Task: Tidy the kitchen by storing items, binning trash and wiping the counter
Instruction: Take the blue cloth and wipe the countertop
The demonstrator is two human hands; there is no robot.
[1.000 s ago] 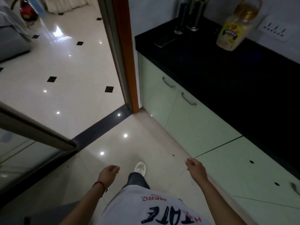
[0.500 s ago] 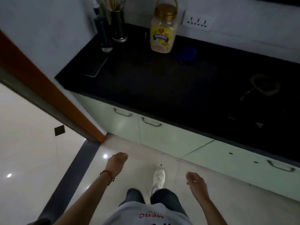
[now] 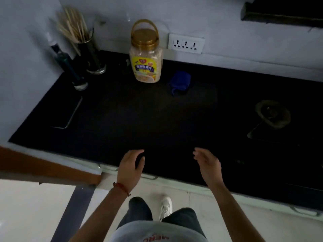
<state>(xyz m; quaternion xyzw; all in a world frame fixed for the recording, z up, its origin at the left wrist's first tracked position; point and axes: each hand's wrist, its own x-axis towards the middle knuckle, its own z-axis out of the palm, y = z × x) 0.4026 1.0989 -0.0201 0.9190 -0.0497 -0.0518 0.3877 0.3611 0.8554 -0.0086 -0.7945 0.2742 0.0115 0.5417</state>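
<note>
Bare skin on both, nothing held: the left hand [image 3: 130, 167] and the right hand [image 3: 207, 165] hover side by side over the near edge of the black surface [image 3: 139, 119], each grip loose, fingers relaxed and slightly curved, palms turned toward one another.

Straight out from the gap between the 2 hands, toward the wall, lie the likely targets. The blue cloth [image 3: 180, 82] sits crumpled near the back of the surface, a little to the right of the line from the left hand and a little to the left of the line from the right hand; neither hand looks clearly nearer. Just beside it, to its left and apart from it, stands the oat jar [image 3: 145, 62], upright, gold lid on, carry handle raised, its long axis vertical. By my reading the left hand is the better placed for the jar.

Farther left, in the back corner, a dark bottle [image 3: 67, 64] and a holder of chopsticks [image 3: 91, 55] stand upright close together. A flat dark tray or board [image 3: 67, 111] lies along the left side. Off to the right, well apart from both hands, a dim ring-shaped thing [image 3: 272, 113] rests on the surface; I cannot tell what it is.
</note>
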